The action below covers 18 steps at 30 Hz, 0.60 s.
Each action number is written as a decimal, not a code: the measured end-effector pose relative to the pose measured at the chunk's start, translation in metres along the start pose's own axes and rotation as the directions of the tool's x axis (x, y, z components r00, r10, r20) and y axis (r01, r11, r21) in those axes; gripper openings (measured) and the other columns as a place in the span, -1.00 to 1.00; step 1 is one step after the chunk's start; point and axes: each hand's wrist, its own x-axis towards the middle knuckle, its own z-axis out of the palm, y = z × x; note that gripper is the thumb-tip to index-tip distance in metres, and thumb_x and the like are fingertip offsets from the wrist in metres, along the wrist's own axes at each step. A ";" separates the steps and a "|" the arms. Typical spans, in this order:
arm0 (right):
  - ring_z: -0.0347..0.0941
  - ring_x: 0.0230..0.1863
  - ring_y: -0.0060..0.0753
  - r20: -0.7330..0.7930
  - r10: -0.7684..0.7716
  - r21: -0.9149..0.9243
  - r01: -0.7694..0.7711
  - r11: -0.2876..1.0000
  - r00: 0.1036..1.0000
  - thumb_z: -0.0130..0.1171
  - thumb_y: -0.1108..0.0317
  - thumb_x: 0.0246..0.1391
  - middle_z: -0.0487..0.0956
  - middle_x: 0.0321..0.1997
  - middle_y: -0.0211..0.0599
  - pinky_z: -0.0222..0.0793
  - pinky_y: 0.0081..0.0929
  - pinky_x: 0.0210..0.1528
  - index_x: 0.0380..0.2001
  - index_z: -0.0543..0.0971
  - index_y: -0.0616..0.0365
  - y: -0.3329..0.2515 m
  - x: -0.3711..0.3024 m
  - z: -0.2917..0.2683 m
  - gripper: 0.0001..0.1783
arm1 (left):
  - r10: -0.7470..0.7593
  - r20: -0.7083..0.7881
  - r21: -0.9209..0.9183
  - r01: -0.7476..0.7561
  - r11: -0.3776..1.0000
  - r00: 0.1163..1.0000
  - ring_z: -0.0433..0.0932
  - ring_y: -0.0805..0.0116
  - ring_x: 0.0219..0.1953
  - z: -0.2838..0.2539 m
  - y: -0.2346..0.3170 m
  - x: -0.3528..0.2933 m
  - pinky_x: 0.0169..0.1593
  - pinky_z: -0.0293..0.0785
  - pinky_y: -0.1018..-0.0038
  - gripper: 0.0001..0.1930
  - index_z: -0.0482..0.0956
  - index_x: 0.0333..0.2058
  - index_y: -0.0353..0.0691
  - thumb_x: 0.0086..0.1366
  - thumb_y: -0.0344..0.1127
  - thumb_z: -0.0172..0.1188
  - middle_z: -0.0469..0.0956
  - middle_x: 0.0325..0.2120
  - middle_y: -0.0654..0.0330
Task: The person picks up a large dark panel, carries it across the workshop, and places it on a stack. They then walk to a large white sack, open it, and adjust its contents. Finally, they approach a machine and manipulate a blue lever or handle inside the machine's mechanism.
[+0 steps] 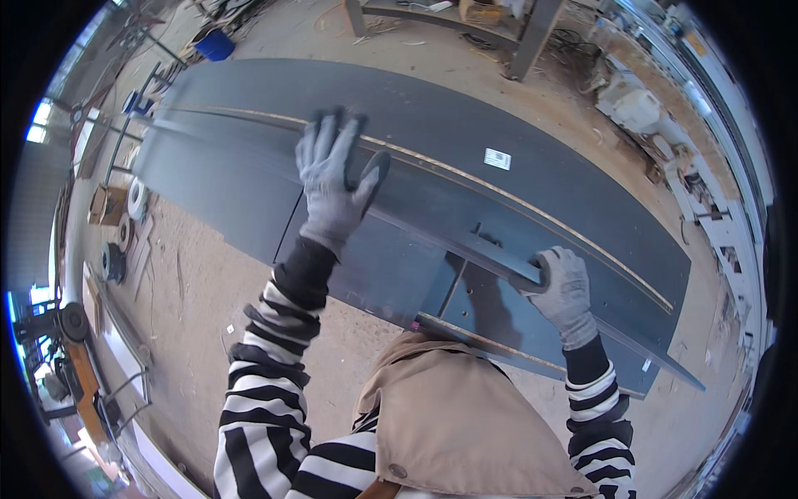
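My left hand (336, 176), in a grey glove, is spread with fingers apart above large dark grey panels (416, 104). Its fingertips are blurred, and whether it touches the surface below I cannot tell. My right hand (565, 295), gloved alike, has its fingers curled over the upper edge of a long narrow grey board (445, 235) that runs across the panels from far left to near right. Raw chipboard edges (532, 208) show as tan strips along the panels. A white label (497, 159) is stuck on the far panel. Small dark hardware (488, 237) lies behind the board.
A blue bucket (214, 45) stands beyond the far left end. Behind is a workbench (532, 46) with metal legs. White plastic containers (636, 108) and debris line the right side. A cardboard box (108, 205) and rolls (137, 198) sit at left.
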 end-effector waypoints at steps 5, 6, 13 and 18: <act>0.52 -0.26 -0.14 0.291 0.195 0.034 -0.214 0.976 0.937 0.23 -0.07 -0.17 0.58 -0.37 -0.14 0.39 -0.26 -0.18 -0.35 0.54 0.11 -0.007 -0.002 -0.002 -0.52 | -0.210 0.406 0.139 0.167 0.976 0.889 0.48 0.12 -0.57 0.013 0.010 0.009 -0.28 0.35 0.27 -0.50 0.56 -0.71 -0.16 0.18 0.11 0.03 0.46 -0.76 0.15; 0.52 -0.26 -0.15 0.310 0.171 0.013 -0.184 0.983 0.935 0.23 -0.07 -0.17 0.58 -0.37 -0.16 0.39 -0.27 -0.17 -0.34 0.55 0.10 -0.007 -0.001 -0.004 -0.53 | -0.152 0.353 0.135 0.111 0.985 0.923 0.48 0.12 -0.55 0.014 0.011 0.008 -0.29 0.36 0.27 -0.48 0.56 -0.71 -0.16 0.18 0.14 0.01 0.47 -0.75 0.15; 0.50 -0.14 -0.20 0.436 0.261 -0.118 -0.233 0.965 0.861 0.17 -0.01 -0.12 0.58 -0.27 -0.20 0.39 -0.30 -0.07 -0.26 0.55 0.04 -0.002 0.004 -0.010 -0.58 | -0.218 0.412 0.232 0.130 0.964 0.885 0.50 0.14 -0.51 0.023 0.005 0.011 -0.30 0.36 0.29 -0.41 0.58 -0.71 -0.13 0.20 0.23 -0.09 0.49 -0.72 0.15; 0.50 -0.18 -0.16 0.365 0.254 -0.102 -0.233 0.967 0.896 0.25 -0.03 -0.21 0.58 -0.27 -0.22 0.37 -0.29 -0.09 -0.25 0.55 0.04 -0.004 0.002 -0.006 -0.52 | -0.206 0.428 0.228 0.115 0.967 0.880 0.50 0.13 -0.51 0.021 0.009 0.011 -0.30 0.36 0.30 -0.41 0.58 -0.71 -0.13 0.20 0.23 -0.09 0.49 -0.72 0.14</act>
